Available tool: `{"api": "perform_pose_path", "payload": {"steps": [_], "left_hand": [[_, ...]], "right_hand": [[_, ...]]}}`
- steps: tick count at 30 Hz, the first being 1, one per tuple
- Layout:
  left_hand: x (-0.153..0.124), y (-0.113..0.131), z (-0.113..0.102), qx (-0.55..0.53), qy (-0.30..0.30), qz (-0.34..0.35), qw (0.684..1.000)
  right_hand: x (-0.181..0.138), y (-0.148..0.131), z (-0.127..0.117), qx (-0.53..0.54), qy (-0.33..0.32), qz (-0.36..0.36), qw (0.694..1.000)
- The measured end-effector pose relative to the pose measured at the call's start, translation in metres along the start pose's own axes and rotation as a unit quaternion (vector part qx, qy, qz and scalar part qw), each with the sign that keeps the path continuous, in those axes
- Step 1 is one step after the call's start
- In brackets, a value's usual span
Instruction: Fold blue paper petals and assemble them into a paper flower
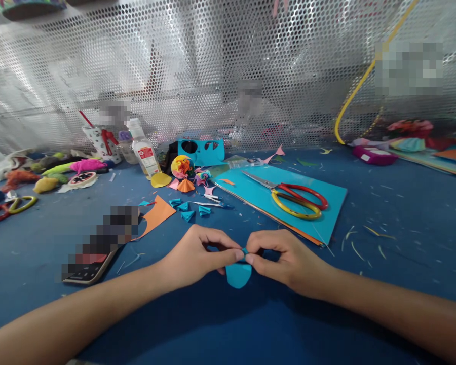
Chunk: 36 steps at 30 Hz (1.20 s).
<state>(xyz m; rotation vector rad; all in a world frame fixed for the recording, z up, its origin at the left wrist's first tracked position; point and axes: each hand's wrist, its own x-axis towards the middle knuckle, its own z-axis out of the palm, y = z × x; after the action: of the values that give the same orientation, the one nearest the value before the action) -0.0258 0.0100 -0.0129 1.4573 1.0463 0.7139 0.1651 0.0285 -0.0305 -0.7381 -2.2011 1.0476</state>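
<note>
Between my two hands is a small piece of blue paper (238,275), partly folded, its rounded lower part hanging below my fingers. My left hand (201,253) pinches it from the left with thumb and fingers. From the right, my right hand (279,256) pinches its upper edge, the fingertips of both hands nearly meeting. Just beyond them, several small folded blue paper pieces (187,216) lie on the blue table (213,324). An orange paper scrap (159,217) with a curved cutout lies left of these.
Scissors (300,197) with red and yellow handles rest on a stack of coloured paper (332,195). A phone (93,263) lies left. Behind stand a glue bottle (144,152), a paper flower (182,167) and a cut blue sheet (201,157). Other scissors (13,205) lie far left.
</note>
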Motion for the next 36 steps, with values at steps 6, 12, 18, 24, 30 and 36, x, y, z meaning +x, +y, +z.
{"api": "perform_pose_path", "payload": {"steps": [6,12,18,24,30,36], "left_hand": [[0.0002,0.0001,-0.0001,0.008,0.001,-0.007,1.000],[-0.0024,0.0015,0.0027,0.103,0.048,0.023,0.993],[-0.0045,0.0071,0.0026,0.163,0.046,0.037,0.985],[-0.0019,0.0040,0.0001,0.084,0.002,0.033,0.996],[-0.0046,0.0066,0.0042,0.188,0.039,0.101,0.976],[-0.0068,0.0031,0.0075,0.274,0.073,0.185,0.941]], "right_hand": [[0.0001,-0.0004,0.0001,-0.006,-0.001,0.004,1.000],[0.0003,-0.0004,0.0000,-0.008,-0.005,0.015,1.000],[-0.0001,0.0006,0.0004,0.013,-0.028,0.066,0.997],[-0.0008,-0.0008,0.0001,0.017,-0.019,0.062,0.998],[-0.0015,-0.0024,0.0011,0.013,-0.003,0.034,0.999],[-0.0026,-0.0040,0.0027,-0.011,0.011,0.005,1.000]]}}
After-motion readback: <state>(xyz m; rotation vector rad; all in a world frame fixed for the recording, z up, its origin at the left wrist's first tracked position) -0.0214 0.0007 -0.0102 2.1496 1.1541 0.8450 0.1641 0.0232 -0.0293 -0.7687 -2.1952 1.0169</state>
